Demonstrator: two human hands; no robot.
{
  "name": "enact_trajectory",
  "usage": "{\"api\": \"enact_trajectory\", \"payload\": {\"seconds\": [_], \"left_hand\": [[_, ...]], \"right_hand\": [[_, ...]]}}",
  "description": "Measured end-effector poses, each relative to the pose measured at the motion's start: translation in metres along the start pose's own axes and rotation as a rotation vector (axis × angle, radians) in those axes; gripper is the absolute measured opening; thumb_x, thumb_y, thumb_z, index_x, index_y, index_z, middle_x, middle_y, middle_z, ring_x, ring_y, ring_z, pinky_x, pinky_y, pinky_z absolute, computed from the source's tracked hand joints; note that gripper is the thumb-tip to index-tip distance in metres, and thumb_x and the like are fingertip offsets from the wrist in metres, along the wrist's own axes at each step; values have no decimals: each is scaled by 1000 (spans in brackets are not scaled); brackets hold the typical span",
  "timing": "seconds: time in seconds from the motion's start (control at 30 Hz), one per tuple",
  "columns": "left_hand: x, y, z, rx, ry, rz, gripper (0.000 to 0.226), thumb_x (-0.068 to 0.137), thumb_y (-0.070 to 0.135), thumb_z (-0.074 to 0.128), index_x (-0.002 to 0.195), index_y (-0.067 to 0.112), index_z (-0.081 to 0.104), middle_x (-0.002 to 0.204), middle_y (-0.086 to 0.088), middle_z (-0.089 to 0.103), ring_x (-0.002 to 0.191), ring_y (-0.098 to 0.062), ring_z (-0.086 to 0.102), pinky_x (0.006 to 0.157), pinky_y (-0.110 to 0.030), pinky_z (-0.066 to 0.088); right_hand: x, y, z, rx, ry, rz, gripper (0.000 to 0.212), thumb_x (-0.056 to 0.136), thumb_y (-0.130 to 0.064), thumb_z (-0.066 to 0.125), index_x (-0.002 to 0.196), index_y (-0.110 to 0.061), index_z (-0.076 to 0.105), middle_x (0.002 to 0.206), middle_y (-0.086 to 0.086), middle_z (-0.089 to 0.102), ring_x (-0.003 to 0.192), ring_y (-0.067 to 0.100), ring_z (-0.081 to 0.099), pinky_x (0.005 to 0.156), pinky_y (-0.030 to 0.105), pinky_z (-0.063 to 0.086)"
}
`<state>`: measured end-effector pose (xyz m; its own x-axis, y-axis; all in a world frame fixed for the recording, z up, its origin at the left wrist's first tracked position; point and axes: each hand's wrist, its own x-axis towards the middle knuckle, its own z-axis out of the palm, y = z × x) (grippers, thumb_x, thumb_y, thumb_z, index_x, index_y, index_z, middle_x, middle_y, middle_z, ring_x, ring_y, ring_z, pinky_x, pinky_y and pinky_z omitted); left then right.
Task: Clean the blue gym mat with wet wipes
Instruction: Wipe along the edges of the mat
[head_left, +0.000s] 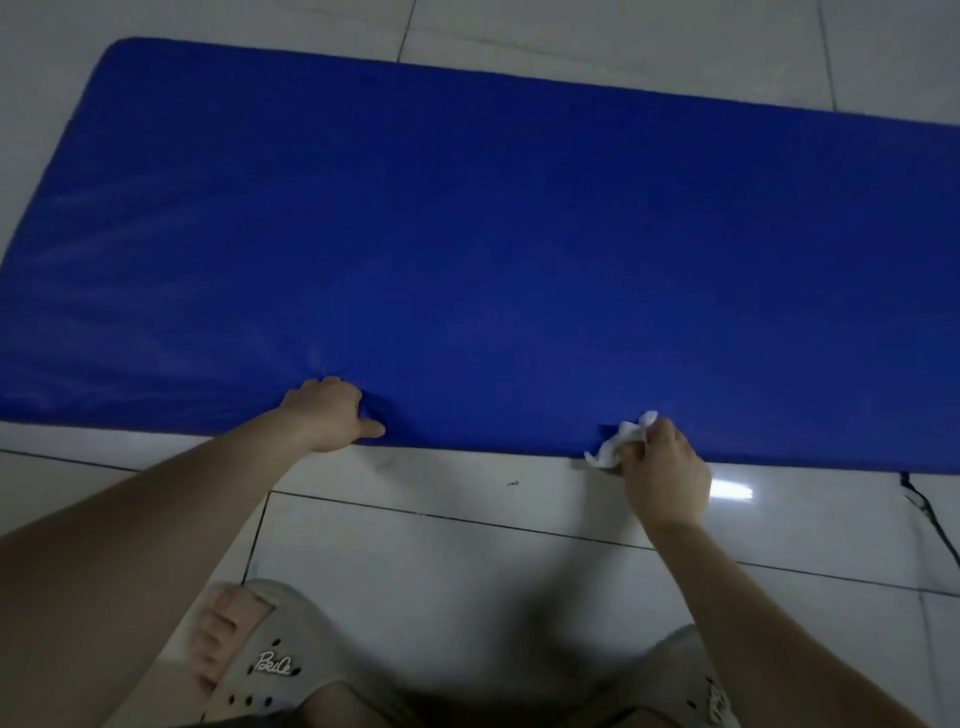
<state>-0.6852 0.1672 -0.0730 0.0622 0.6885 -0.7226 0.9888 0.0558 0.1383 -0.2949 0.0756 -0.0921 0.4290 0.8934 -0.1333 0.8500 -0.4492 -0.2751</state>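
Head view looks down on the blue gym mat (493, 234), which lies flat on the tiled floor (467, 545) and fills the frame from 9 o'clock through 12 to 3 o'clock. The left hand (332, 413), toward 7 o'clock from centre, has its fingers curled into the mat's near edge and pinches the cover so that it puckers. The right hand (665, 467), toward 4 o'clock, clutches a crumpled white wet wipe (621, 441) right on that same near edge, with part of the wipe hanging over onto the floor. The step in hand looks like wiping the near border while the other hand steadies the mat. The next move probably calls for drawing the wipe along the edge toward 3 o'clock with firm pressure, with the left hand's hold kept so the mat does not slide.
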Motion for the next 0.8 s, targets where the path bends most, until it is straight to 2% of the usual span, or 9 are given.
{"api": "enact_trajectory", "payload": {"seconds": [0.1, 0.2, 0.3, 0.37, 0.4, 0.5, 0.6, 0.7, 0.8], "left_hand": [[1, 1, 0, 24, -4, -4, 38, 92, 59, 62, 96, 21, 57, 108, -1, 58, 106, -26, 56, 96, -44, 51], [2, 1, 0, 29, -18, -14, 37, 91, 59, 63, 86, 24, 52, 105, -2, 58, 103, -26, 57, 93, -43, 51], [3, 2, 0, 46, -16, -23, 41, 91, 61, 63, 88, 21, 54, 101, -2, 57, 101, -27, 57, 87, -40, 51], [5, 3, -1, 49, -5, -37, 45, 89, 62, 64, 81, 20, 50, 94, -3, 55, 98, -28, 57, 79, -38, 48], [6, 2, 0, 37, -5, -42, 46, 89, 62, 65, 80, 19, 50, 91, -3, 55, 95, -28, 57, 77, -38, 46], [7, -1, 2, -3, -19, -42, 45, 88, 60, 67, 80, 18, 53, 88, -2, 55, 91, -25, 56, 77, -36, 48], [6, -1, 3, -11, -16, -31, 43, 88, 60, 66, 84, 19, 56, 94, 0, 58, 95, -24, 58, 84, -38, 53], [7, 0, 3, 0, -9, -22, 42, 89, 60, 65, 83, 21, 54, 92, 1, 57, 94, -24, 58, 79, -36, 51], [7, 1, 1, 2, -20, -28, 41, 89, 60, 66, 81, 22, 51, 92, 1, 56, 96, -25, 59, 80, -36, 50]], "right_hand": [[-12, -31, 10, 129, -52, -6, 13, 97, -22, 55, 88, -16, 49, 85, 10, 65, 74, 30, 61, 63, 32, 37], [-33, -91, 35, 165, -144, -118, 20, 98, -23, 53, 104, -5, 60, 97, 11, 67, 87, 32, 65, 68, 34, 42], [-61, -161, 58, 61, -275, -378, 40, 102, -21, 46, 135, 0, 51, 111, 11, 66, 93, 29, 66, 73, 36, 49], [-74, -188, 66, -15, -343, -534, 39, 103, -19, 45, 138, -2, 47, 110, 12, 66, 88, 29, 67, 67, 37, 49], [-76, -190, 68, -14, -338, -542, 35, 102, -20, 47, 133, -5, 51, 106, 10, 66, 85, 28, 67, 64, 36, 47], [-64, -151, 56, 118, -235, -395, 24, 96, -34, 53, 110, -15, 59, 97, 3, 67, 81, 24, 66, 64, 31, 47], [-35, -73, 33, 129, -134, -164, 24, 96, -34, 58, 108, -15, 62, 100, 6, 71, 89, 28, 68, 69, 31, 45], [-9, -2, 7, 40, -32, 96, 18, 95, -30, 59, 92, -13, 54, 91, 14, 68, 75, 33, 61, 63, 32, 36], [-8, 7, -1, 20, -14, 206, 24, 98, -32, 54, 85, -13, 46, 85, 13, 65, 66, 25, 50, 60, 33, 36]]}}
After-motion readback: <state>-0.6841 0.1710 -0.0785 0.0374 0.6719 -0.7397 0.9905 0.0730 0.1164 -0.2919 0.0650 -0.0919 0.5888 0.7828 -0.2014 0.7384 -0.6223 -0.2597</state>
